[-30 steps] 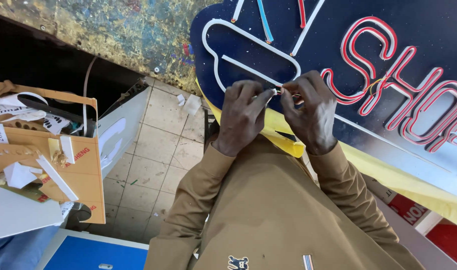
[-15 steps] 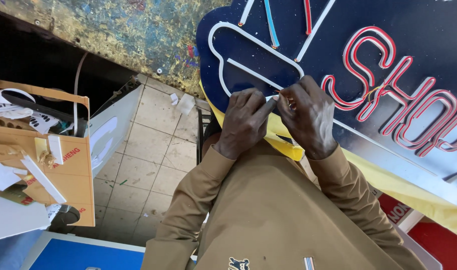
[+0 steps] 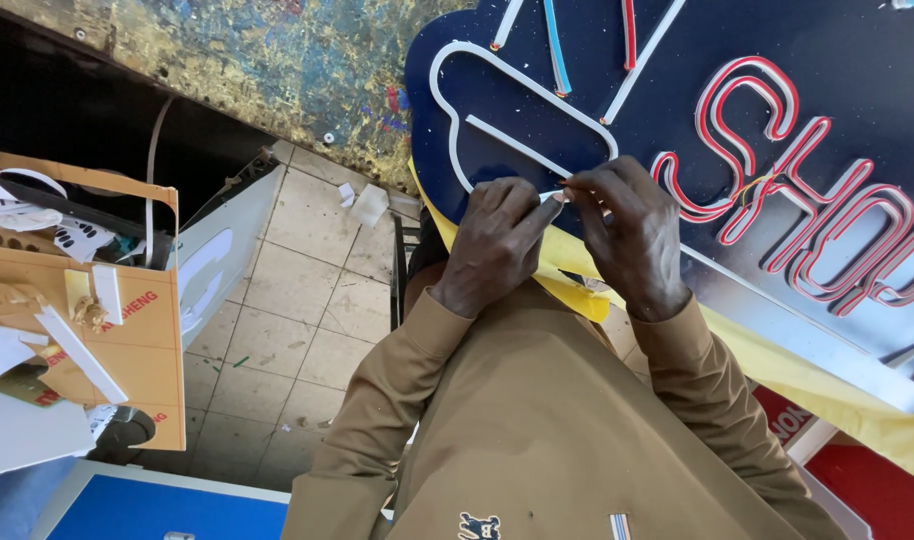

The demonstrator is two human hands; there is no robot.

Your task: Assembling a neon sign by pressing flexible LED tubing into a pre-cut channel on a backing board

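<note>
A dark blue sign board [image 3: 837, 70] carries white and red flexible light strips bent into shapes and letters. Both my hands meet at the near edge of the board. My left hand [image 3: 497, 245] pinches the loose end of a white light strip [image 3: 547, 197] between thumb and fingers. My right hand [image 3: 632, 235] grips the same strip end from the other side, fingertips touching those of the left. A thin reddish wire [image 3: 742, 190] runs from my right fingertips across the board. Tan sleeves cover both arms.
A yellow sheet [image 3: 767, 360] lies under the board. At left stands a cardboard box [image 3: 127, 330] with white offcuts and scraps. Tiled floor [image 3: 287, 330] lies between. A paint-stained surface [image 3: 227, 70] runs along the top. A blue panel [image 3: 167, 505] is at the bottom left.
The view has shifted slightly, and both hands stay joined on the strip end with only small finger movements. Nothing has been let go.
</note>
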